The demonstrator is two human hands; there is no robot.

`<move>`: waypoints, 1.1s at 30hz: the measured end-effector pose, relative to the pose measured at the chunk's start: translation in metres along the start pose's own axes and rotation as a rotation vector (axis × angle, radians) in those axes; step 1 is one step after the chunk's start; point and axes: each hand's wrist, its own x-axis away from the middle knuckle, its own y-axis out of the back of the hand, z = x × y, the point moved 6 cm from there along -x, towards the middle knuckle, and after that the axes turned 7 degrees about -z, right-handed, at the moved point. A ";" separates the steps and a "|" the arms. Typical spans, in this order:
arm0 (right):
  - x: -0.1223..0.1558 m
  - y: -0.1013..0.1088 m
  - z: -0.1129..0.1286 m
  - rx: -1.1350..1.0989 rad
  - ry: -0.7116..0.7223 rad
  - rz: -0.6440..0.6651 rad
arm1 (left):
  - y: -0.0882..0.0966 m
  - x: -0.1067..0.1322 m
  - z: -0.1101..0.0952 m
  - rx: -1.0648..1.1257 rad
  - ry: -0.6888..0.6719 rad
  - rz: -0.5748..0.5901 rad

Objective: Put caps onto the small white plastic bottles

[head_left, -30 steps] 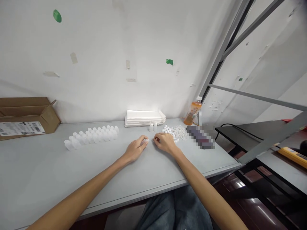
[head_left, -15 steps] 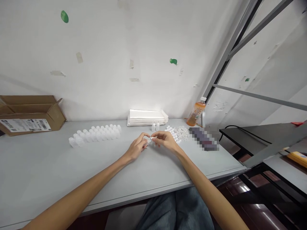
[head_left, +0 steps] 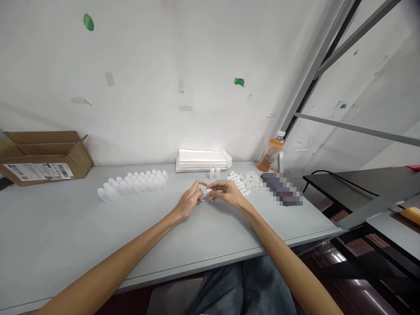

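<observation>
My left hand (head_left: 189, 203) is closed around a small translucent white plastic piece (head_left: 204, 192), mostly hidden by the fingers. My right hand (head_left: 229, 193) meets it from the right, its fingertips pinching a small white part (head_left: 209, 190) against that piece. What exactly the two parts are is too small to tell. Just beyond the hands stand two small white bottles (head_left: 211, 174). Beside my right hand lies a pile of small white pieces (head_left: 239, 183), with a heap of white loops (head_left: 253, 182) to its right.
Translucent white containers (head_left: 134, 183) stand in rows on the left of the grey table (head_left: 157, 249). Flat white packs (head_left: 203, 161) are stacked by the wall. An orange drink bottle (head_left: 271, 152) stands at the back right, near a pixelated patch. A cardboard box (head_left: 46, 159) sits far left.
The fingers of both hands have drawn slightly closer over the small parts. A thin white piece showing between them before is less visible now. The camera view has shifted a little.
</observation>
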 end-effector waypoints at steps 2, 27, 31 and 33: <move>0.000 -0.001 0.001 0.028 0.006 0.002 | 0.000 0.000 0.000 -0.069 -0.022 -0.008; -0.002 0.007 -0.004 -0.011 -0.016 -0.006 | -0.005 0.006 -0.009 -0.481 -0.187 -0.032; -0.002 0.007 -0.006 -0.058 -0.036 -0.003 | -0.004 0.005 -0.008 -0.474 -0.192 -0.049; -0.003 0.007 -0.005 -0.043 -0.016 -0.002 | -0.004 0.005 -0.008 -0.464 -0.191 -0.048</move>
